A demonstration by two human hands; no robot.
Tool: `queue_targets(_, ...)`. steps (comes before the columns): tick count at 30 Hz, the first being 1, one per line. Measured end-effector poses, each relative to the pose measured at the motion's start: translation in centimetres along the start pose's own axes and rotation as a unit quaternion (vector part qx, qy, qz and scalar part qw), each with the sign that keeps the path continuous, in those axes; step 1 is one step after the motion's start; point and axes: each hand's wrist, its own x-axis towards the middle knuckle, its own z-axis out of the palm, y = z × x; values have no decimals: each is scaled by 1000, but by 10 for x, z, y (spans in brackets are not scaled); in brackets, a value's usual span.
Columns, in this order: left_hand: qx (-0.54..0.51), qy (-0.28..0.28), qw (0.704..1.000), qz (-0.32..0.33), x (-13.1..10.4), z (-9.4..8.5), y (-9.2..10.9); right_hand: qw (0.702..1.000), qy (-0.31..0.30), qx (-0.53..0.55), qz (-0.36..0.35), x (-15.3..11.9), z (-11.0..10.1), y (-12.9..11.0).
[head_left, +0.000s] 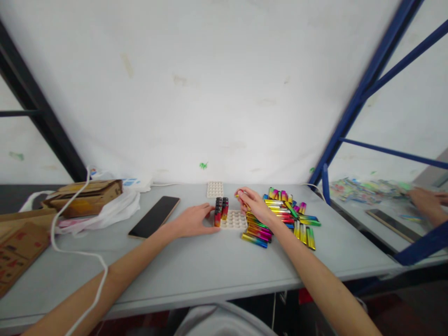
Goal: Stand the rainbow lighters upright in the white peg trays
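Nearest, below and between the two hands, grey cloth (224, 322) is seen under the edge of the grey table (196, 275). A white cable (103, 280) is looped across the left forearm. To the right of the right hand and partly beneath it, a pile of shiny, many-coloured tubes (276, 217) is spread, most of them laid flat. A dark-screened phone (155, 217) is laid just to the left of the left hand.

The left hand (196, 220) is rested at the left end of a white tray (234, 221); its thumb and fingers are set apart about the black-topped tubes (221, 212), which are stood upright in that end, but whether anything is clamped cannot be told. Rows of round hollows are shown in the tray, between the two hands. By the right hand (252, 204), a small item (238, 195) is pinched between closed fingertips, above the tray's far side.

Farther left of the left hand, cardboard boxes (87, 196) and a white plastic bag (115, 212) are placed. Beyond both hands, a second white tray (214, 189) is set near the wall (217, 93). Far to the right of the right hand, past a blue frame (350, 112), another person's hand (425, 203) is seen
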Motion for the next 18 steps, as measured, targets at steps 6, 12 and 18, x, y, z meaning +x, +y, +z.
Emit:
queue_targets(6,3,-2,1000,-1,0,-1,0,981,80,-162,-66,0,10,5)
queue_targets(12,-5,-3,1000,-3,0,-2,2,950,135,-262,-99,-2,12,6)
queue_targets(18,-10,-3,1000,-8,0,-3,4,943,128,-282,-122,-4,15,5)
